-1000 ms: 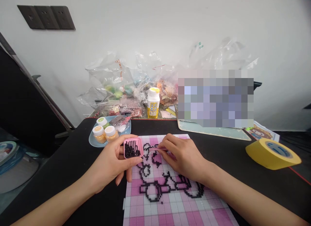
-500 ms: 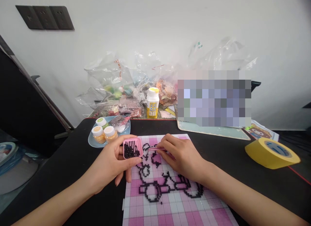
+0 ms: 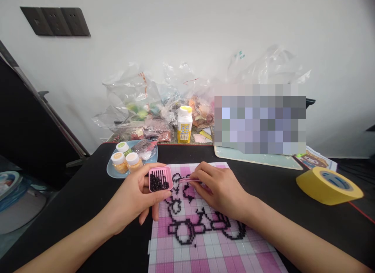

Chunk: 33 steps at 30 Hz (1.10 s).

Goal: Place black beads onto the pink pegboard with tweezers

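My left hand [image 3: 137,196] is closed on a small pink tray [image 3: 171,178], tilted so that its black beads [image 3: 158,182] show. Between the thumb and fingers of my right hand [image 3: 218,185] is a pair of pink tweezers [image 3: 186,180], their tips over the upper part of the pegboard. That pink and white checked pegboard [image 3: 181,261] lies under both hands. Black beads form an outline [image 3: 184,241] across it, partly covered by my right hand and forearm. Whether the tweezers grip a bead is too small to tell.
A blue plate [image 3: 113,172] with small bead jars [image 3: 119,163] stands at left. Behind are a white and yellow bottle [image 3: 184,126] and clear plastic bags [image 3: 129,89]. Yellow tape [image 3: 313,185] lies at right on the black table mat [image 3: 117,249]. A blurred patch hides the back right.
Both hands, the tray and the tweezers hold almost the same place over the pegboard. The whole view has shifted very slightly.
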Each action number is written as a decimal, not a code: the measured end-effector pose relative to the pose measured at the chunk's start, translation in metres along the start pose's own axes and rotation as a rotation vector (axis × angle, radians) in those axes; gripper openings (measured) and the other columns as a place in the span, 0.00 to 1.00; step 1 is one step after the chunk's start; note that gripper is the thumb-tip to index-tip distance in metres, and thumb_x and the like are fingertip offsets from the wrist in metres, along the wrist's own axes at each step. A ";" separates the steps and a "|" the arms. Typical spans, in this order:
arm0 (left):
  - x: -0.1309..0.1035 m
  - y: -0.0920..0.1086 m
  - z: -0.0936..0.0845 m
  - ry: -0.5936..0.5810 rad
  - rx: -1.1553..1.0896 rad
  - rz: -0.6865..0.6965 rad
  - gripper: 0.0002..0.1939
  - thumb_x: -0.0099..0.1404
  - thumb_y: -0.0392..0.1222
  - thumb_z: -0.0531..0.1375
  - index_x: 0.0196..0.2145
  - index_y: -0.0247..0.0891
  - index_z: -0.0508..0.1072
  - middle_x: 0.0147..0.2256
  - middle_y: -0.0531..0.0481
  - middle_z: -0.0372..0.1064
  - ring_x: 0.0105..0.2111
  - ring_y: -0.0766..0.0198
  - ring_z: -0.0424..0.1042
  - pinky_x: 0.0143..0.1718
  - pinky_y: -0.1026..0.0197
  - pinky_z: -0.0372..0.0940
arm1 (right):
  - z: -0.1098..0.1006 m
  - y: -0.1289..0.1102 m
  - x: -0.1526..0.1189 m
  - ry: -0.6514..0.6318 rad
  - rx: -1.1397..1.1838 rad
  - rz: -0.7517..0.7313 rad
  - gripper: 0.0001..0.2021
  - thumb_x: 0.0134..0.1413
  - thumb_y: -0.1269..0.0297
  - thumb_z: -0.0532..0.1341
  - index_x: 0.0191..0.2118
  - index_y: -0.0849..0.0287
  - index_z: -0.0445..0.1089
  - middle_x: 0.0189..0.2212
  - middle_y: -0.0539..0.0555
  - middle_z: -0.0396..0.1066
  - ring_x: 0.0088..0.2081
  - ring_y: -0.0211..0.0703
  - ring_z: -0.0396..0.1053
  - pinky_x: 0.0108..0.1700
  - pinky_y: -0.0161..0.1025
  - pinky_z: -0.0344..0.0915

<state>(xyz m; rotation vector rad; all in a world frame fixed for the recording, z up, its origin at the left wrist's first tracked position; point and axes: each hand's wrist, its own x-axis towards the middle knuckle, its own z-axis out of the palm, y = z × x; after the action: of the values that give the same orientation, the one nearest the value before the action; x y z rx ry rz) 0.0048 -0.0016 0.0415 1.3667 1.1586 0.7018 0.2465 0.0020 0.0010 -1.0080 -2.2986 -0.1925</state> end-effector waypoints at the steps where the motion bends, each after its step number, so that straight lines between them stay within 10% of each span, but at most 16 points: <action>1: 0.000 0.000 0.000 -0.002 0.001 0.000 0.31 0.59 0.44 0.70 0.56 0.39 0.63 0.23 0.59 0.73 0.11 0.73 0.64 0.08 0.75 0.55 | 0.000 0.000 0.000 -0.001 0.001 -0.002 0.13 0.69 0.65 0.53 0.37 0.60 0.72 0.31 0.52 0.72 0.27 0.36 0.69 0.25 0.34 0.56; 33: -0.002 0.000 0.000 -0.008 -0.002 -0.004 0.29 0.60 0.42 0.69 0.56 0.38 0.63 0.20 0.61 0.72 0.09 0.76 0.60 0.08 0.77 0.53 | -0.003 0.000 0.001 0.001 -0.003 -0.029 0.12 0.69 0.65 0.54 0.38 0.60 0.74 0.32 0.52 0.74 0.28 0.37 0.70 0.26 0.35 0.58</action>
<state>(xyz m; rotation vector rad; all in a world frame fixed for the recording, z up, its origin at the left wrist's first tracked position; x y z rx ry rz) 0.0046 -0.0033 0.0418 1.3638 1.1539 0.6942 0.2476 0.0013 0.0040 -0.9762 -2.3138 -0.2089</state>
